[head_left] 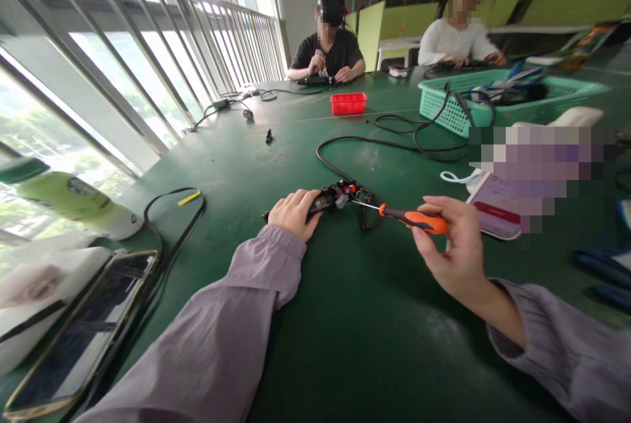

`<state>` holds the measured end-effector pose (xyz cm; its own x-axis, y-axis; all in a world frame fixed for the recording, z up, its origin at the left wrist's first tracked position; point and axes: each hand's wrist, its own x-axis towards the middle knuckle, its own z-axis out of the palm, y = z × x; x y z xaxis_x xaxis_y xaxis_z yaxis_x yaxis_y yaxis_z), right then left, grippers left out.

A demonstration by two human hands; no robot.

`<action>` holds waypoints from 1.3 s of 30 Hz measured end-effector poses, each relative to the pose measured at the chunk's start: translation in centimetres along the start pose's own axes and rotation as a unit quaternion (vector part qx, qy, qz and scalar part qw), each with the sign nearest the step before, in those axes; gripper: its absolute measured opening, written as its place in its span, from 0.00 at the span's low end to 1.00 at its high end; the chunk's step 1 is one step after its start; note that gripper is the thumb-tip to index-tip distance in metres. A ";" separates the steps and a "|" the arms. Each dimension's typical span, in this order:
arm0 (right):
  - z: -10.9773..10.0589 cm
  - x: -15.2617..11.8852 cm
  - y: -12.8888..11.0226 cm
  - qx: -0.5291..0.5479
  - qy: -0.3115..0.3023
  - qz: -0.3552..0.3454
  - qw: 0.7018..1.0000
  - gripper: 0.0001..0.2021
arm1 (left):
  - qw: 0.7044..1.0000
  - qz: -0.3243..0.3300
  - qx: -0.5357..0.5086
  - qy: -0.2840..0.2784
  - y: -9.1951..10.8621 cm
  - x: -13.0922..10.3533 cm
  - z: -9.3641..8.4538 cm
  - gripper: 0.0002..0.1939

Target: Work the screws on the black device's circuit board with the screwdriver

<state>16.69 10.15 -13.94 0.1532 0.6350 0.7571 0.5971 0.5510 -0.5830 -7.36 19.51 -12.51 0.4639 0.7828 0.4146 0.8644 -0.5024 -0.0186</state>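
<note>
My left hand [294, 211] is closed around a black handheld electric tool [328, 198], pressing it against the green table [345, 318]. The tool's near-right end is opened up, with coloured wires and small grey and red parts showing. Between the thumb and fingers of my right hand [456, 239] is a screwdriver [419, 218] with an orange and black handle. Its thin shaft points left, and the tip reaches the exposed wiring; whether it touches a screw cannot be made out. A black power cord [340, 145] runs from beside the tool toward the basket.
A green plastic basket [444, 111] holding tools stands at the right back, a red tray [348, 104] further left. Phones [89, 337], a bottle [73, 200] and a black strap [170, 265] lie left. Two people [328, 48] sit across the table. A small black part [269, 136] lies mid-table.
</note>
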 end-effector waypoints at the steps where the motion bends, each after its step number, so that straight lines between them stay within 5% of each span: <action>1: 0.0 0.0 0.1 0.000 -0.002 -0.005 1.000 0.19 | 1.000 0.000 0.000 0.000 0.0 0.0 0.0 0.19; 6: -0.1 0.1 -0.1 -0.001 -0.084 0.036 0.996 0.11 | 1.000 0.001 -0.002 0.000 -0.1 0.0 0.1 0.19; 11: 0.0 0.1 -0.1 -0.004 -0.003 -0.015 1.000 0.19 | 1.000 0.002 -0.003 0.002 -0.1 0.0 0.1 0.19; 16: -0.1 0.2 -0.3 -0.022 -0.082 0.020 0.996 0.08 | 1.000 0.005 -0.001 0.004 -0.1 0.0 0.0 0.19; 21: 0.0 0.0 0.1 -0.006 0.006 -0.027 1.000 0.19 | 1.000 0.007 -0.003 0.003 -0.2 0.0 0.2 0.19; 26: 0.0 0.0 0.0 0.012 -0.086 0.020 0.996 0.15 | 1.000 0.009 0.002 0.006 -0.2 0.0 0.2 0.19; 31: 0.2 0.2 -0.3 -0.023 0.024 -0.020 0.999 0.18 | 1.000 0.012 0.000 -0.001 -0.3 0.0 0.3 0.19; 36: 0.1 0.0 0.0 0.000 -0.068 0.036 0.997 0.12 | 1.000 0.009 0.002 0.003 -0.3 0.0 0.3 0.19; 39: 0.0 -0.1 0.1 -0.013 -0.011 0.015 1.000 0.17 | 1.000 0.010 0.002 0.004 -0.2 0.0 0.2 0.18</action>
<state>16.72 10.19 -14.09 0.1534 0.6631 0.7327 0.6133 0.5174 -0.5967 -7.48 19.66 -12.74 0.4787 0.7697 0.4223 0.8562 -0.5157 -0.0308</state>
